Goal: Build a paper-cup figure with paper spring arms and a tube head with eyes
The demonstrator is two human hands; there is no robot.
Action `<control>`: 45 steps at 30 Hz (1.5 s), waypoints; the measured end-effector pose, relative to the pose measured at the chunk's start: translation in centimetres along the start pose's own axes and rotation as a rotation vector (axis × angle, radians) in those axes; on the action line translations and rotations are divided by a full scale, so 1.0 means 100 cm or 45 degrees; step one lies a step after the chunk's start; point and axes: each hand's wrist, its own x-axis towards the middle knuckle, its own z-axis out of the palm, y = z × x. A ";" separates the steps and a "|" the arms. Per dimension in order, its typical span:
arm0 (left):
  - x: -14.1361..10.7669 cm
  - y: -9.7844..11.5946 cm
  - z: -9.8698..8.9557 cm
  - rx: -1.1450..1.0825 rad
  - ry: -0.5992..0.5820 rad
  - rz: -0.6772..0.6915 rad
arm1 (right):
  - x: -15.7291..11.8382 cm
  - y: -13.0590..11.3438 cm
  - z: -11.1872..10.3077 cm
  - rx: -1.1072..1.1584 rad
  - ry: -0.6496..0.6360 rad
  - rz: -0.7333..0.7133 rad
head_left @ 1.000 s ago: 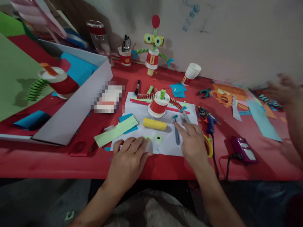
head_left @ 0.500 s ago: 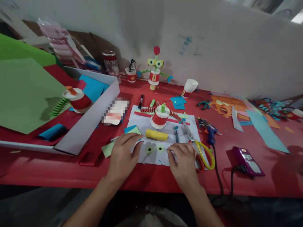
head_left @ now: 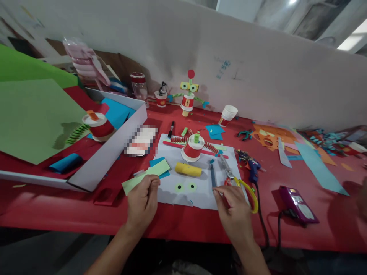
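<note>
On the white sheet (head_left: 169,195) lie two pale green paper eyes (head_left: 192,186) with black pupils. Behind them are a yellow paper roll (head_left: 188,169) and a red-and-white cup (head_left: 192,149) with springy red arms. My left hand (head_left: 143,198) is curled closed beside a light green paper strip (head_left: 149,175), with nothing visible in it. My right hand (head_left: 233,202) is pinched at the lower end of a dark pen-like tool (head_left: 213,176); whether it grips it is unclear. Yellow-handled scissors (head_left: 228,168) lie just behind that hand, partly covered.
A finished cup figure (head_left: 187,102) stands at the back near stacked cups (head_left: 228,115). At left is a white box (head_left: 109,152) with coloured paper. A blue glue gun (head_left: 254,170) and a purple device (head_left: 299,205) with cords lie at right.
My left hand has curled closed and moved off the sheet. My right hand has shifted right, to the dark tool's end. The view has tilted slightly upward.
</note>
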 end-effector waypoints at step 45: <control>0.003 -0.023 -0.012 0.187 0.401 -0.206 | 0.026 0.007 0.022 -0.549 -0.179 0.249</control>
